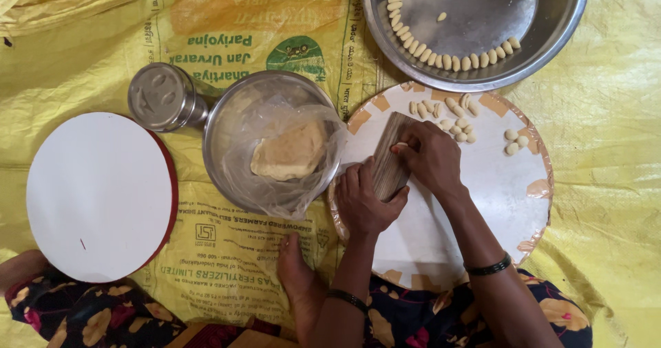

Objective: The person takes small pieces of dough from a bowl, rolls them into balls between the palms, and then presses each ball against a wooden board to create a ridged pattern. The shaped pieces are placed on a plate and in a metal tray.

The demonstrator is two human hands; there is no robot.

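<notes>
From the head camera, the left hand (363,200) rests on the near end of a small ridged wooden board (387,163), fingers together and pressed flat along its edge to steady it. The right hand (430,156) sits on the far end, fingers curled together, thumb and fingertips pinching a small piece of dough (400,146) against the ridges. The wooden board lies tilted on a round white board (496,196) with worn orange edging.

Shaped dough pieces (451,117) lie loose on the round board just beyond the right hand, a few more well apart to the right. More sit in a curved row inside a large steel plate (551,38) above. To the left, a steel bowl (227,121) holds a lump of dough (288,152) in clear plastic, touching the round board's rim.

The wooden board could slip sideways if the left hand's pressure eases, and the piece might smear rather than curl. The right wrist is near the loose pieces and could brush them.
</notes>
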